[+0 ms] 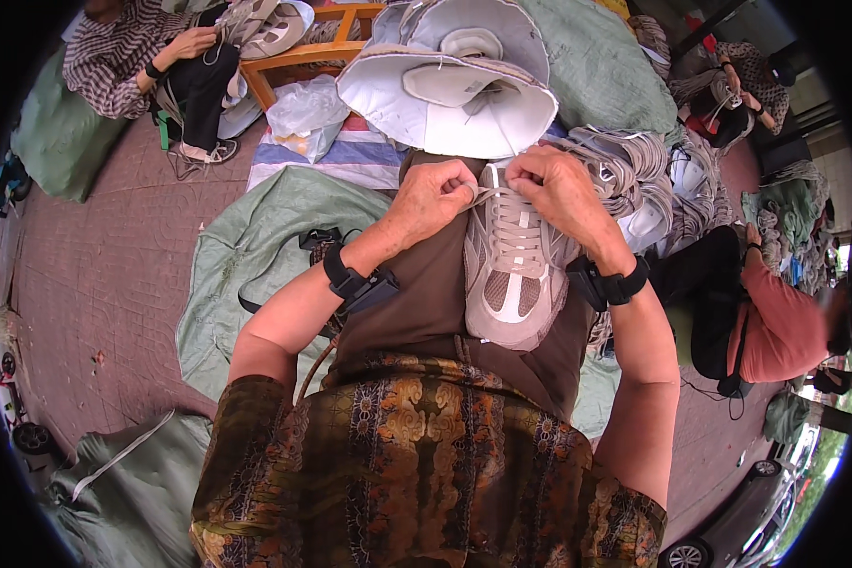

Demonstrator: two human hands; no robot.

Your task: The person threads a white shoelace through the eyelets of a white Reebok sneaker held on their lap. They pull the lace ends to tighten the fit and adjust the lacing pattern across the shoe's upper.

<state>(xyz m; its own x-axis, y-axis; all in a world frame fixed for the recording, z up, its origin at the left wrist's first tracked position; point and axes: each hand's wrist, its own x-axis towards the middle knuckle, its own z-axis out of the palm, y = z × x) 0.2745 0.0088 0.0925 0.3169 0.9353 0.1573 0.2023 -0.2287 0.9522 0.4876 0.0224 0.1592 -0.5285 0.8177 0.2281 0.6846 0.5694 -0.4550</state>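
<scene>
Sneaker upper: a beige-and-brown laced shoe piece lies on your lap, its toe pointing toward you at six o'clock; read the dial from its middle.
Left hand: at ten o'clock, your left hand is curled nearly closed, thumb and forefinger pinching the pale lace.
Right hand: at one o'clock, your right hand bends over the top of the lacing, thumb and forefinger pinched together on the lace, the other fingers loosely folded.
Wrists: black straps carrying dark devices circle both, the left wrist strap and the right wrist strap.
Lap: brown trousers stretch beneath the work, below your patterned shirt.
Stacked pieces: flared, white-lined pieces stand between eleven and twelve o'clock; a heap of beige shoe pieces lies at two.
Sacks: a pale green sack spreads at nine o'clock, another green sack bulges at one.
Plastic bag: a clear bag sits at ten o'clock on striped sheeting.
Co-workers: a person in checks handles shoe pieces at ten o'clock; a person in a salmon top sits just past three.
</scene>
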